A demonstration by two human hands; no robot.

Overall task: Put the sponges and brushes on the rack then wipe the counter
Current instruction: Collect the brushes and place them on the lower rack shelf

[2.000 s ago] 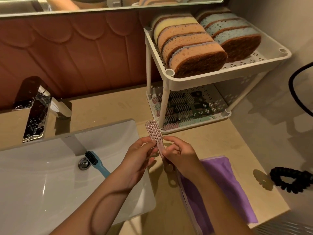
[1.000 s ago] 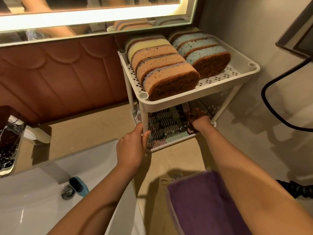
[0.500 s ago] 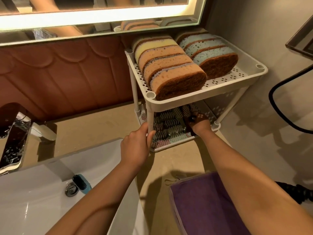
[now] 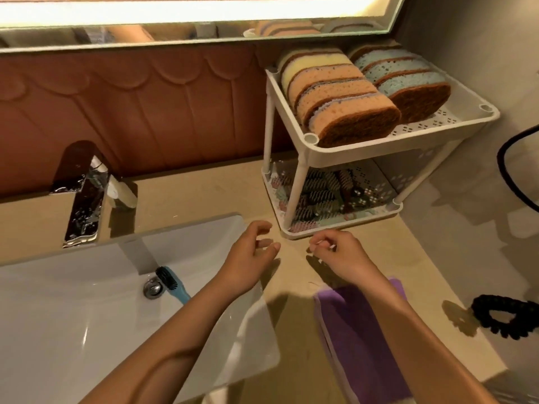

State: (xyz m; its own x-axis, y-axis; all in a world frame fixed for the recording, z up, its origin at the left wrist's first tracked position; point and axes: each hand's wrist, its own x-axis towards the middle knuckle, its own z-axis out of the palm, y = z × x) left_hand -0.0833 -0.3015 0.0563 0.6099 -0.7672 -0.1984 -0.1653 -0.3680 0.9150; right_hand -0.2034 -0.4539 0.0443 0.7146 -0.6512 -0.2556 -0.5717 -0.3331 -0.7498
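A white two-tier rack (image 4: 344, 151) stands at the back right of the counter. Several orange, yellow and blue sponges (image 4: 347, 103) stand in rows on its top shelf. Several brushes (image 4: 320, 196) lie on the bottom shelf. A blue brush (image 4: 175, 282) lies in the white sink (image 4: 73, 330) beside the drain. My left hand (image 4: 248, 259) hovers over the sink's right edge, fingers loosely curled and holding nothing. My right hand (image 4: 339, 256) hovers just in front of the rack, fingers loosely curled, nothing visible in them. A purple cloth (image 4: 358, 339) lies under my right forearm.
A chrome tap (image 4: 87, 193) stands behind the sink at the left. A black scrunchie (image 4: 507, 319) lies at the counter's right edge. A black cable (image 4: 513, 167) hangs by the right wall. A lit mirror runs along the top.
My right hand has come out of the bottom shelf, leaving the pink brush there. My left hand has let go of the rack's front post. Both hands drew back toward me.
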